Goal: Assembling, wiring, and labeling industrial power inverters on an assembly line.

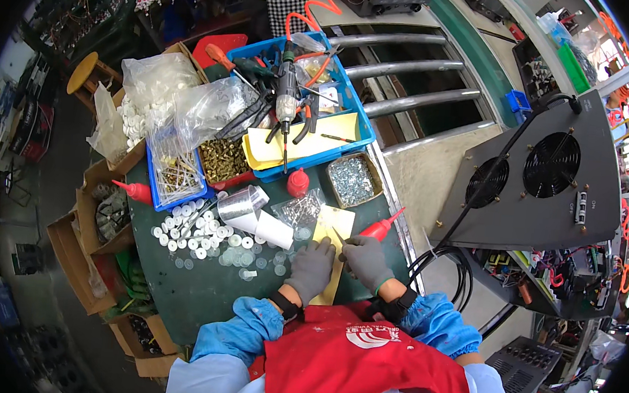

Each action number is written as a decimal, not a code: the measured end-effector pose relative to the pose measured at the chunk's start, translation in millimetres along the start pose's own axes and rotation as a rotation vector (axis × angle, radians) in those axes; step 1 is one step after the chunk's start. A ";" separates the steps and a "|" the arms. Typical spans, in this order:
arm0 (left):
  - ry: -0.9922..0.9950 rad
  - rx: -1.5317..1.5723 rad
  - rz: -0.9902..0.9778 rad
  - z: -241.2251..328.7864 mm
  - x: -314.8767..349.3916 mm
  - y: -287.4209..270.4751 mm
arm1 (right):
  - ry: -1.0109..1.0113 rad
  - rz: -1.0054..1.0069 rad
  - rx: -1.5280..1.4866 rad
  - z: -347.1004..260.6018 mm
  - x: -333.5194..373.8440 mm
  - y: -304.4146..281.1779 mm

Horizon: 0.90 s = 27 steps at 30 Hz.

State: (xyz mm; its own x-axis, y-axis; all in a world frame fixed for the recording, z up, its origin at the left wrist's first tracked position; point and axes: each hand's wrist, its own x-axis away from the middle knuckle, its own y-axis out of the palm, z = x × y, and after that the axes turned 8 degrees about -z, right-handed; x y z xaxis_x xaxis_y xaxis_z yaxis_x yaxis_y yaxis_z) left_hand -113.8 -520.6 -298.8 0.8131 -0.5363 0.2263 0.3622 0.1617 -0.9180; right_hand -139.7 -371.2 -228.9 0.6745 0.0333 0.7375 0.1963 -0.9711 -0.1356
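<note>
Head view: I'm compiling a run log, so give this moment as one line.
left hand: on yellow paper | right hand: at thin pointed item, grip unclear | nearby: red bottle, white discs

A stool (82,72) — seemingly wooden — stands left, a grey twin-fan cabinet (529,204) at right.
</note>
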 end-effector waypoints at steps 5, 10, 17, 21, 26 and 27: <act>-0.006 -0.014 -0.004 1.5 0.6 1.1 | 0.049 -0.040 -0.001 1.5 -8.3 0.8; -0.038 0.087 -0.086 2.4 0.1 -2.4 | 0.071 0.017 -0.060 2.4 -16.9 7.3; -0.011 0.064 -0.095 -0.6 -0.7 2.0 | -0.053 0.014 -0.152 -6.9 19.1 -6.2; 0.076 0.101 0.061 -2.5 3.0 11.6 | -0.191 -0.010 0.048 -25.6 83.9 -50.4; 0.090 0.192 -0.117 2.2 -24.0 -29.1 | -0.386 0.078 -0.098 -55.6 237.5 -157.0; 0.063 0.312 -0.276 3.9 -35.3 -50.0 | -0.507 0.150 -0.157 -57.0 271.5 -176.1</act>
State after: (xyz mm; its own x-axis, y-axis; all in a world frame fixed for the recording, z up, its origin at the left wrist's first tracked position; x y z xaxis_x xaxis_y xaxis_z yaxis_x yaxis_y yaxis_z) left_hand -158.8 -506.5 -259.6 0.6402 -0.6429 0.4205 0.6910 0.2425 -0.6810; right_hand -31.7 -204.6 33.0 0.9528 -0.0365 0.3015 -0.0111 -0.9963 -0.0855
